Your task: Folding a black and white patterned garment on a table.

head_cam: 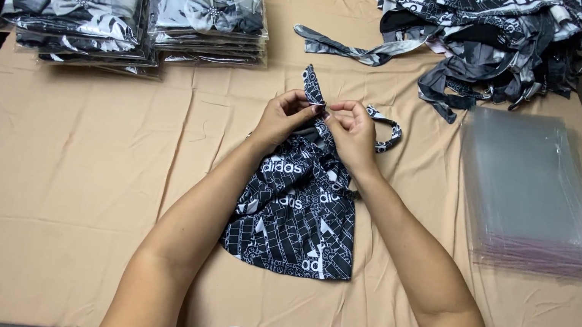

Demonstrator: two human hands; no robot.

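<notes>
Item: black-and-white cloth on table; I had left hand and right hand grips pinching its tie. Done: packed stacks. Left: cloth pile, empty bags.

1. A table draped in a creased tan cloth carried everything.
2. Two stacks of clear-bagged grey bow garments lay at its far left.
3. A heap of loose black-and-white printed fabric pieces lay far right.
4. A pile of clear plastic bags lay right.
5. A black-and-white printed cloth lay centre.
</notes>
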